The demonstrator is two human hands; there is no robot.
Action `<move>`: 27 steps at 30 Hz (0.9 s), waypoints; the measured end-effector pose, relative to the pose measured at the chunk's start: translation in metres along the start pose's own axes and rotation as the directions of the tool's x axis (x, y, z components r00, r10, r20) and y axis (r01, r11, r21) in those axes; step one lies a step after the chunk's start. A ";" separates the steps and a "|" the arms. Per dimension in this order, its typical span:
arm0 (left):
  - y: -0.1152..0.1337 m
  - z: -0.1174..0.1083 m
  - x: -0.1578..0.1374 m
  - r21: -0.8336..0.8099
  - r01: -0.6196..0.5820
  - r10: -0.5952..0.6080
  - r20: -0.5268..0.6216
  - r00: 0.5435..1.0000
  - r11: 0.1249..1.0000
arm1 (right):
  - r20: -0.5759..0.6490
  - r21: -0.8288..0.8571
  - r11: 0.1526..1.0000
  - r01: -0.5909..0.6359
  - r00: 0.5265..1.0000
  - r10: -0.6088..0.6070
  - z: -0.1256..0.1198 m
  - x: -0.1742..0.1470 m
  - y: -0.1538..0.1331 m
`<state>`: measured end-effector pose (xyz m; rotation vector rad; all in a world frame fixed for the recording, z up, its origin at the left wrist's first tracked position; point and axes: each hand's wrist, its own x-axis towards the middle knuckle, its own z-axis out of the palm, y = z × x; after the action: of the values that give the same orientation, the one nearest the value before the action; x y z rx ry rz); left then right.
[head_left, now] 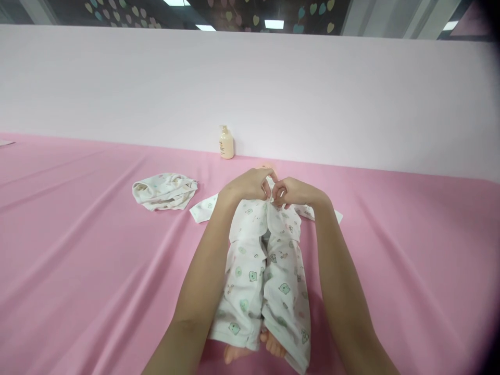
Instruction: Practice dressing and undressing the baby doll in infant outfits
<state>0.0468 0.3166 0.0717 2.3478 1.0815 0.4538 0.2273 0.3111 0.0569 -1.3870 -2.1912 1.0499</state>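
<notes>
A baby doll [231,353] lies on its back with its bare feet toward me, dressed in white printed trousers [244,276] and a matching long-sleeved top [250,221]. Both of my hands meet at the upper front opening of the top. My left hand [252,185] is closed, its fingers pinching one edge of the fabric. Right beside it, my right hand [295,191] pinches the other edge, around what looks like a small fastener. Below the hands the two front flaps part slightly. My hands hide most of the doll's head and chest.
A crumpled white printed garment [166,191] lies to the left of the doll. Behind, a cream pump bottle [226,143] stands against the white wall [250,88]. Pink cloth [97,260] with long wrinkles covers the surface.
</notes>
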 end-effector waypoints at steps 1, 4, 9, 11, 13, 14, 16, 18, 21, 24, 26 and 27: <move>-0.001 0.000 0.000 -0.017 0.000 0.000 0.003 1.000 1.000 | -0.012 0.004 1.000 0.001 1.000 -0.001 0.000 0.001 0.001; -0.001 0.001 0.001 -0.048 0.000 0.001 0.015 1.000 0.999 | -0.019 0.012 1.000 -0.017 1.000 0.018 0.002 0.002 -0.001; 0.003 0.004 0.003 -0.016 0.012 -0.011 0.023 1.000 1.000 | -0.013 0.016 1.000 -0.027 1.000 0.027 0.002 0.002 -0.002; 0.003 0.004 0.004 0.026 0.028 -0.029 0.014 0.999 0.999 | 0.000 0.007 1.000 0.001 1.000 -0.001 0.002 0.003 0.001; 0.001 0.005 0.005 0.059 0.052 -0.053 0.023 0.998 0.997 | 0.017 -0.016 0.999 0.034 0.999 -0.034 0.002 0.005 0.003; -0.001 0.005 0.006 0.063 0.065 -0.068 0.040 0.997 0.996 | 0.024 -0.024 0.999 0.043 0.999 -0.042 0.002 0.006 0.004; -0.005 0.006 0.007 0.056 0.093 -0.097 0.077 0.992 0.994 | 0.032 -0.022 0.999 0.031 0.999 -0.030 0.002 0.007 0.006; -0.009 0.006 0.007 0.037 0.110 -0.113 0.095 0.989 0.993 | 0.018 -0.001 1.000 -0.013 1.000 0.013 0.002 0.006 0.006; -0.011 0.006 0.007 0.010 0.123 -0.124 0.090 0.988 0.992 | -0.002 0.043 0.998 -0.049 0.999 0.049 -0.001 0.001 0.007; -0.008 0.008 0.008 0.008 0.155 -0.156 0.073 0.985 0.988 | -0.002 0.109 0.994 -0.021 1.000 0.022 -0.003 0.000 0.010; -0.006 0.010 0.010 0.017 0.172 -0.173 0.085 0.981 0.985 | -0.071 0.130 0.991 0.002 0.997 0.007 -0.003 0.002 0.013; -0.006 0.010 0.010 0.027 0.174 -0.176 0.096 0.980 0.984 | -0.131 0.122 0.993 0.012 0.991 0.004 -0.003 0.003 0.014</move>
<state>0.0542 0.3250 0.0611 2.2410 1.2368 0.2623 0.2361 0.3187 0.0484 -1.3572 -2.0011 1.0420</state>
